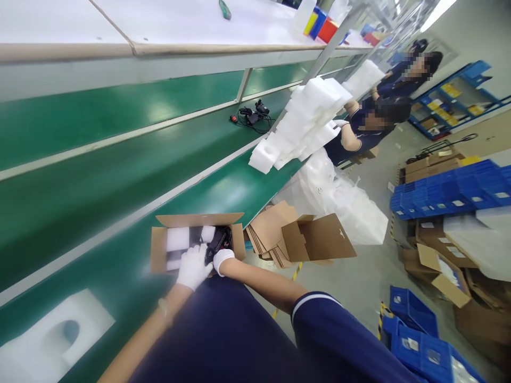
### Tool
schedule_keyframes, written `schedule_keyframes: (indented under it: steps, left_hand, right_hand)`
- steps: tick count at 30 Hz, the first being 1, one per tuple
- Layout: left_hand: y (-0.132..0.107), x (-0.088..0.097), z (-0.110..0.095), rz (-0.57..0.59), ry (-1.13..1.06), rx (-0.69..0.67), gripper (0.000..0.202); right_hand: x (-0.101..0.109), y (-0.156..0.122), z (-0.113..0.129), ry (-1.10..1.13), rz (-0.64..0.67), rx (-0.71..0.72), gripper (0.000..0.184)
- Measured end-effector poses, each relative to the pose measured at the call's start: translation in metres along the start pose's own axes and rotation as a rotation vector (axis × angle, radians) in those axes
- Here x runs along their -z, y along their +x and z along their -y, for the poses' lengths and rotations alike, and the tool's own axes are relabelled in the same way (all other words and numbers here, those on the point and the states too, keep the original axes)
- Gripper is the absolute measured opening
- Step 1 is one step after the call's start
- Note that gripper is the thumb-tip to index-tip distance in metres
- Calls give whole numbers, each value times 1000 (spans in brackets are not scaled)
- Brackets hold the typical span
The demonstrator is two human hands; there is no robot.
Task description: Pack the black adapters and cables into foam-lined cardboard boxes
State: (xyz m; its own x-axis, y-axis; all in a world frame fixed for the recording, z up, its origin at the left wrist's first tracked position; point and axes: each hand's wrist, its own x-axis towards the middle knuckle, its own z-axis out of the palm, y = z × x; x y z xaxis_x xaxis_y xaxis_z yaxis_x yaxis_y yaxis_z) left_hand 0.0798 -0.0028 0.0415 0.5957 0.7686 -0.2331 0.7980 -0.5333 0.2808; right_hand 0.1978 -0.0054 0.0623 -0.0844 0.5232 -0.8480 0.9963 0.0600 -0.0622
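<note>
An open cardboard box (pixel 158 250) stands on the green conveyor with its flaps folded out. White foam blocks (pixel 178 239) fill its left part, and a black device with a cable (pixel 217 243) lies toward the right. My left hand (pixel 194 267), in a white glove, reaches over the near wall with its fingers stretched and apart, touching the device's left side. Gloved as well, my right hand (pixel 223 260) is curled in at the near right corner, against the device. Its fingertips are hidden inside the box.
A white foam insert (pixel 75 330) lies at lower left on the belt. Stacked foam (pixel 307 119) stands farther along. Black cabled devices (pixel 253 116) rest on the far belt. Cardboard pieces (pixel 273 226) and an open carton (pixel 319 239) are at right. Co-workers (pixel 365 130) work beyond.
</note>
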Motion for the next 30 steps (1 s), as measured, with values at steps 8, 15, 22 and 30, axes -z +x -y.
schedule_keyframes:
  steps: [8,15,22,30]
  left_hand:
    - [19,8,-23,225,-119,132,39]
    - [34,-7,-51,358,-140,162,35]
    - [19,11,-38,372,-164,103,28]
    - [-76,17,119,-487,-299,32,53]
  right_hand:
    - [-25,-66,-81,432,-592,-355,44]
    - [-53,0,-44,667,-466,-403,57]
    - [-60,19,-36,644,-657,-395,67]
    - [-54,13,-47,705,-556,-323,71]
